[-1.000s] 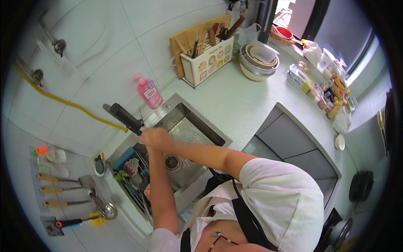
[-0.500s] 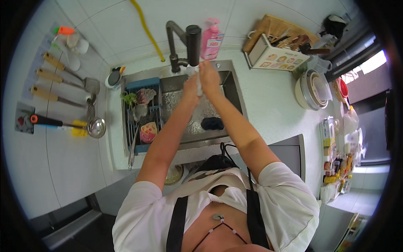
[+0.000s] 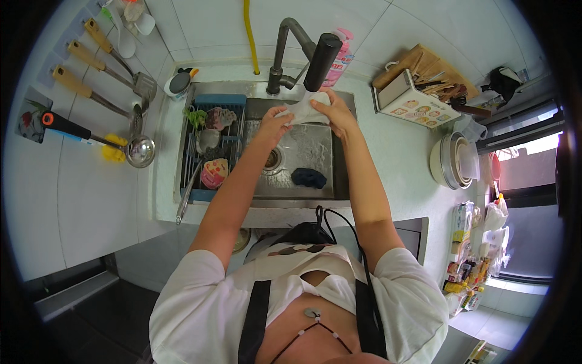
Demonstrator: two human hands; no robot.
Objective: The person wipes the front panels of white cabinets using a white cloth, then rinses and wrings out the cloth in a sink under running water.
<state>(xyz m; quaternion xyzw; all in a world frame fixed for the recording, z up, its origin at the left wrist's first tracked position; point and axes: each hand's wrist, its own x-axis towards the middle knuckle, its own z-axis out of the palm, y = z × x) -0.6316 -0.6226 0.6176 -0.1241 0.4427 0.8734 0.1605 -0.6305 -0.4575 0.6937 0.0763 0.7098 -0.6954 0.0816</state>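
Beneath the dark faucet (image 3: 321, 60), a white cloth (image 3: 309, 110) is stretched between my two hands over the sink (image 3: 288, 199). My left hand (image 3: 276, 124) is closed on its left end. The right end is gripped by my right hand (image 3: 335, 114), thumb on top. Lower in the sink lies a crumpled dark blue cloth (image 3: 308, 178), apart from both hands. Just left of it is the round drain (image 3: 273, 159).
At the sink's left side is a blue drying rack (image 3: 221, 99) with a pink sponge (image 3: 214, 173). A pink pump bottle (image 3: 341, 60) stands behind the faucet. A knife holder (image 3: 418, 100) and stacked bowls (image 3: 451, 161) line the right counter. A ladle (image 3: 140, 151) hangs on the left wall.
My hands have moved apart from close together, and the white cloth now spreads between them. The whole view has shifted, with the faucet now farther right in the picture.
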